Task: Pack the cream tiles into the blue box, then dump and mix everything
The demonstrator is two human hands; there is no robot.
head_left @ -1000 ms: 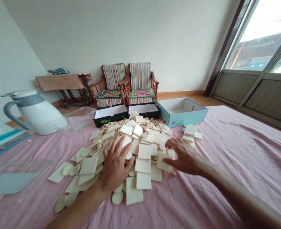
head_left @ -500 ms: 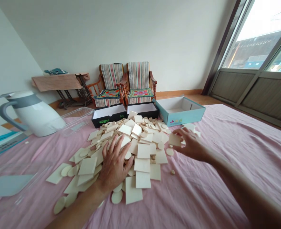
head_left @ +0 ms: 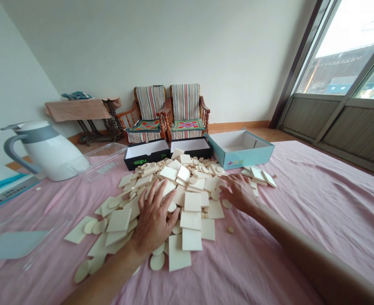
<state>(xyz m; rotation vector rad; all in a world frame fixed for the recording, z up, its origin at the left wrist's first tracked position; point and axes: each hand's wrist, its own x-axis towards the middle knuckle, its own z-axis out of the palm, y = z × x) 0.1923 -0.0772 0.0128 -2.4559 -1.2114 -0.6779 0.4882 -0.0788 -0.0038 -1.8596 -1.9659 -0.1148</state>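
Observation:
A heap of pale wooden squares point(head_left: 192, 201) and discs point(head_left: 157, 262) spreads over the pink cloth. My left hand point(head_left: 154, 218) lies palm down on the heap, fingers spread, with no piece gripped. At the heap's right edge, my right hand point(head_left: 240, 192) has its fingers stretched toward the pieces. I see nothing held in it, though its palm side is hidden. Just beyond this hand lies a smaller group of wooden squares point(head_left: 258, 174). One small round piece point(head_left: 230, 230) sits alone on the cloth nearer to me.
Behind the heap stand two black boxes point(head_left: 147, 160) and a light blue box point(head_left: 248, 160). On the left are a white jug point(head_left: 58, 154), a clear plastic tray point(head_left: 106, 163) and another clear plastic piece point(head_left: 18, 245). Two armchairs point(head_left: 187, 106) stand by the wall.
The wooden square that my right hand held is out of its grasp, and the hand has moved slightly left to the heap's edge. My left hand stays spread on the heap.

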